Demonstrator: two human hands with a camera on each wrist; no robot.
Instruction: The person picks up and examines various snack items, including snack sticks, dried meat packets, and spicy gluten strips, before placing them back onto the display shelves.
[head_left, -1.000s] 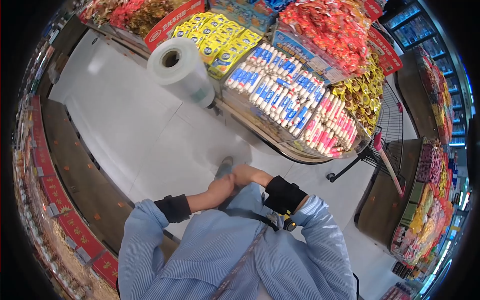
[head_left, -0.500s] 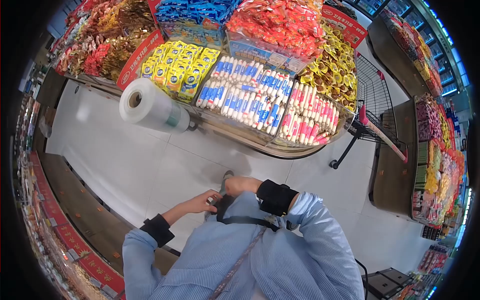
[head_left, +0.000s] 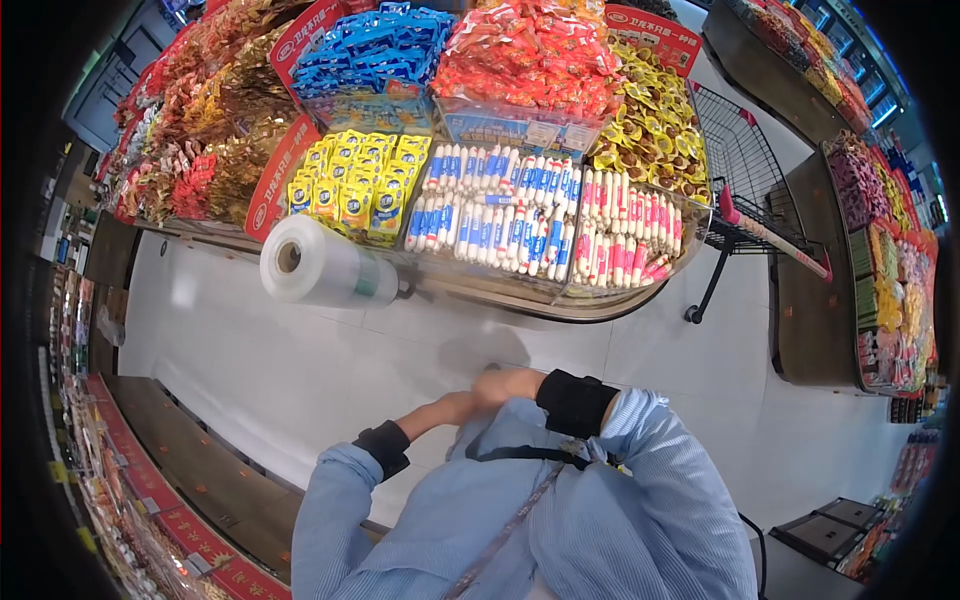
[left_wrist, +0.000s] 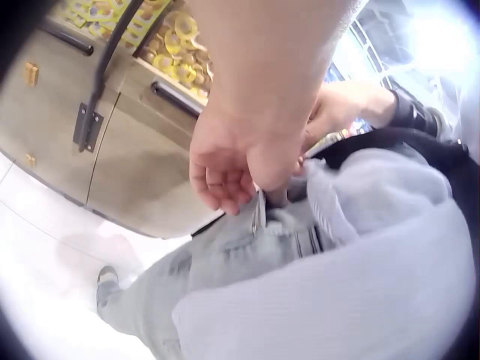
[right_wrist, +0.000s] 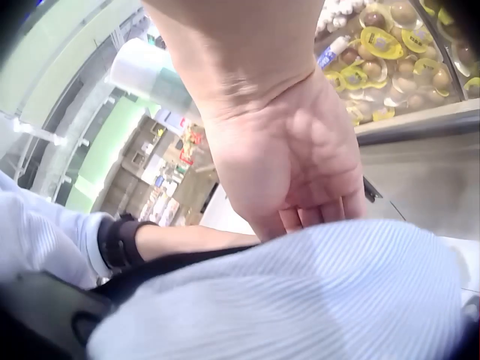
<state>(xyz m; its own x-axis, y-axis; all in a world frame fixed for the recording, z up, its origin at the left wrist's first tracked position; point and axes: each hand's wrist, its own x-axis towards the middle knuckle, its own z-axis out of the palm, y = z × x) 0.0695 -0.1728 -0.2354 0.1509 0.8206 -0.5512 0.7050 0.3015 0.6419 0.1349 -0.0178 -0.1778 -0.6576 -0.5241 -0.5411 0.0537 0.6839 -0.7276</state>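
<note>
Grey trousers (left_wrist: pixel 225 259) meet both hands at a person's waist, the left hand (left_wrist: pixel 232 157) with fingers loosely bent, the right hand (right_wrist: pixel 292 165) with fingertips hidden behind a striped shirt (right_wrist: pixel 300 300); whether either grips anything cannot be told. Beyond: a plastic roll (head_left: pixel 325 268), a snack display (head_left: pixel 500 290), a shopping cart (head_left: pixel 750 180).

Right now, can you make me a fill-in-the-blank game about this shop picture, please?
1. The wristbands behind the left hand and right hand are coloured ____.
2. The person's striped shirt is white and light ____.
3. The packets nearest the plastic roll are mostly coloured ____.
4. In the head view, the wire cart stands to the ____ of the plastic roll.

Missing words: black; blue; yellow; right.
</note>
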